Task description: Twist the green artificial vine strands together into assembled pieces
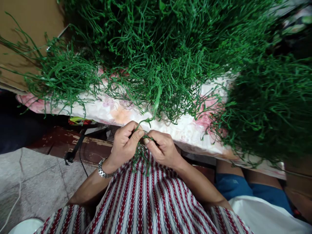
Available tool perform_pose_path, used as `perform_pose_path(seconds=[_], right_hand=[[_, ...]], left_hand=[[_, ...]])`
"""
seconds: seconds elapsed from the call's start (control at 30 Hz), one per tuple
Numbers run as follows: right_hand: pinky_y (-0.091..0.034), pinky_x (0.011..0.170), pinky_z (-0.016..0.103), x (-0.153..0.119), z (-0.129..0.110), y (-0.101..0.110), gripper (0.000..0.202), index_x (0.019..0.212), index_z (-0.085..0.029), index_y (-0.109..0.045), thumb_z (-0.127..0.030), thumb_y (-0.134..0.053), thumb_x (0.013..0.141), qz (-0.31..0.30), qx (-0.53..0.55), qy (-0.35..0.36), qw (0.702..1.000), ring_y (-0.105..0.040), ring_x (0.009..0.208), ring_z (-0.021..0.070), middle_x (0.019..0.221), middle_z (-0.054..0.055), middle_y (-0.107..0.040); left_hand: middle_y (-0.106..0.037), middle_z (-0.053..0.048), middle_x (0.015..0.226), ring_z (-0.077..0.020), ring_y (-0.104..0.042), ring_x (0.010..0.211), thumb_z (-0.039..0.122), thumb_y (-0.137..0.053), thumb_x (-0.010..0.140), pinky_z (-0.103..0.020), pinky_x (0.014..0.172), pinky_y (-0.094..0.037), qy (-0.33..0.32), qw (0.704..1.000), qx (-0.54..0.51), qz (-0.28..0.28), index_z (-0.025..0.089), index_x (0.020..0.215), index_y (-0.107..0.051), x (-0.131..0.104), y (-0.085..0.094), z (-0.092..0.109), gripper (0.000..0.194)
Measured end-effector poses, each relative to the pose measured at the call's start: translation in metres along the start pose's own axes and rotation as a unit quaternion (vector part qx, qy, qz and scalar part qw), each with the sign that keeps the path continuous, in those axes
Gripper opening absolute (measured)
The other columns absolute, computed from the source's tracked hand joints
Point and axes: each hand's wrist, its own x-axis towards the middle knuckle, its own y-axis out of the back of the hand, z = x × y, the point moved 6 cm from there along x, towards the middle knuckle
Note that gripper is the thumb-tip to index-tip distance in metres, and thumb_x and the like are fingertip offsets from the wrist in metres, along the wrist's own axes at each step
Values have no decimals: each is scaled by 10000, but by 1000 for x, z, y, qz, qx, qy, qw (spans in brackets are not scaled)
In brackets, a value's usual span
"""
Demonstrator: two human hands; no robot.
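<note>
Both hands are close together in front of my lap, just at the near edge of the table. My left hand (128,142), with a metal watch on its wrist, pinches a thin green plastic stem (147,121) between thumb and forefinger. Facing it, my right hand (162,147) pinches the same small green bunch, its other fingers curled in. Loose green strands (141,159) hang below the hands over a striped garment. Just beyond, a large heap of green artificial stems (156,48) covers much of the table. The exact joint between the fingertips is hidden.
A floral cloth (119,110) covers the table. More green stems (270,107) lie at the right, and a smaller pile (65,73) at the left beside cardboard (29,35). A person in blue shorts (234,184) sits close at my right. A white cord (18,195) crosses the tiled floor.
</note>
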Motion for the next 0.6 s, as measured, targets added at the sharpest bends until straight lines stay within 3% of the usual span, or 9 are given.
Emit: perform_pose_path(seconds=[0.27,0.4,0.6], right_hand=[[-249,481,191,2,10,-4,260,657,-186,-354,-242,-491,871,-18,53,5,998,-286,502,57,573,-67,-303],[-260,485,193,3,9,-5,269,638,-182,-365,-208,-474,882,-17,74,33,997,-308,494,56,562,-64,-318],[-264,466,211,4,-4,-4,278,603,-187,-361,-155,-470,857,26,24,73,997,-328,481,63,548,-55,-329]], left_hand=[[-414,42,606,-82,-377,563,232,-508,861,-207,548,-321,-8,1000,18,6,172,708,-481,1,-5,3,166],[-413,37,607,-92,-379,561,286,-506,861,-216,539,-322,8,999,-33,3,177,710,-473,1,-11,-5,189],[-425,45,575,-83,-378,529,288,-551,833,-220,511,-318,-8,994,-39,106,174,706,-497,-7,-7,-5,179]])
